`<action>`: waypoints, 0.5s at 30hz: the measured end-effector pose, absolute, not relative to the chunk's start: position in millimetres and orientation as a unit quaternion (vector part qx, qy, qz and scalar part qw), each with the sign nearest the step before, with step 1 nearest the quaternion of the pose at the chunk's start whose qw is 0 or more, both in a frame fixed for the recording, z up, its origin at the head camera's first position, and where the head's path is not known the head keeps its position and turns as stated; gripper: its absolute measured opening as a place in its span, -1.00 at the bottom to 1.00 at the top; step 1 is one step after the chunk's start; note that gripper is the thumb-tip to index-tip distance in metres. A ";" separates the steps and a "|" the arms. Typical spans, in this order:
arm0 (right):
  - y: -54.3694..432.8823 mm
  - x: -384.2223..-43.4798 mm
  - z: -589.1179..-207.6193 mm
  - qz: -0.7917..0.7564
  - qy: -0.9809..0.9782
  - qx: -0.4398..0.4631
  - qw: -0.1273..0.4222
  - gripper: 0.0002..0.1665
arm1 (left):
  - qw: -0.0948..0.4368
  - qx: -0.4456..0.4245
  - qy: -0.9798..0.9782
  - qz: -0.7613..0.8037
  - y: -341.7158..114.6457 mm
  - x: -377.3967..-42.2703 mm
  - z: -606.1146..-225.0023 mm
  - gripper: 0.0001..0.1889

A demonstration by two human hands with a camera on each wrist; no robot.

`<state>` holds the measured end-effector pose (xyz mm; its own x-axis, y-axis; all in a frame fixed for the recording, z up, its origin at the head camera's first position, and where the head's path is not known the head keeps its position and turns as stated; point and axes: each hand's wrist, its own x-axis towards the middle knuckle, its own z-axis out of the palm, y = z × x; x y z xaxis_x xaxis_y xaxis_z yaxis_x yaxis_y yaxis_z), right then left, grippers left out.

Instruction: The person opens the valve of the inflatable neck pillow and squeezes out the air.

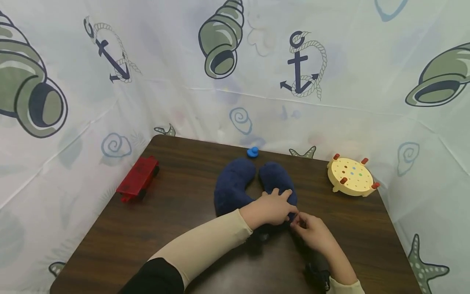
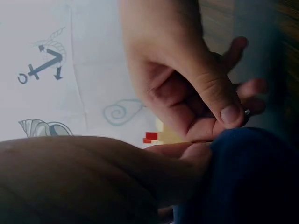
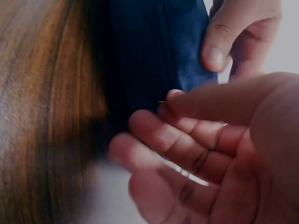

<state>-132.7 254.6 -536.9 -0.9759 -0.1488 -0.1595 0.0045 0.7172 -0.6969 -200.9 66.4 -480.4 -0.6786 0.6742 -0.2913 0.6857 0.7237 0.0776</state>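
Note:
A navy-blue, U-shaped neck pillow [image 1: 231,183] lies on the brown table, its two ends toward the far edge. My left hand [image 1: 273,206] grips its right arm near the curve, fingers spread over the top; the left thumb [image 3: 215,56] presses on the side in the right wrist view. At the pillow's near right edge, my right hand [image 1: 312,230] pinches a small metal zipper pull [image 3: 161,101] between thumb and finger. A zipper seam [image 3: 167,42] runs along the pillow's side above that pinch. Most of the pull is hidden by the fingertips.
A red toy vehicle [image 1: 138,177] with black wheels stands at the table's left edge. Beyond the pillow sits a small blue knob-like piece [image 1: 253,152]. A round yellow toy [image 1: 350,176] with red pegs is at the far right. Printed cloth [image 1: 264,114] hangs behind the table.

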 end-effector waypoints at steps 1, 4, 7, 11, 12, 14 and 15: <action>255.3 -132.6 -537.1 -0.376 0.921 -0.037 0.089 -0.91 | 0.146 0.374 0.916 -0.020 67.3 -201.5 -477.7 -0.56; 257.0 -132.7 -537.2 -0.385 0.921 -0.029 0.046 -0.90 | 0.117 0.392 0.912 -0.026 68.3 -204.1 -470.7 -0.61; 257.8 -131.9 -534.8 -0.384 0.923 -0.024 -0.002 -0.89 | 0.074 0.414 0.906 -0.049 67.3 -205.5 -464.0 -0.62; 258.8 -126.0 -524.5 -0.364 0.927 -0.048 -0.074 -0.85 | 0.032 0.434 0.899 -0.058 65.5 -206.8 -449.3 -0.67; 258.9 -123.9 -520.9 -0.352 0.929 -0.059 -0.096 -0.83 | 0.029 0.435 0.899 -0.044 65.5 -207.3 -445.5 -0.71; 259.0 -120.0 -512.1 -0.327 0.930 -0.090 -0.141 -0.76 | 0.032 0.433 0.901 -0.001 65.3 -208.8 -439.7 -0.80; 258.9 -118.3 -507.5 -0.313 0.929 -0.110 -0.160 -0.73 | 0.033 0.430 0.902 0.024 65.1 -209.7 -437.5 -0.83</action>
<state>-118.3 258.9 -507.5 -0.9243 -0.1042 0.3672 -0.3053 0.7793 -0.5472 -209.7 65.1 -437.5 -0.6288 0.7766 -0.0387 0.7735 0.6299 0.0709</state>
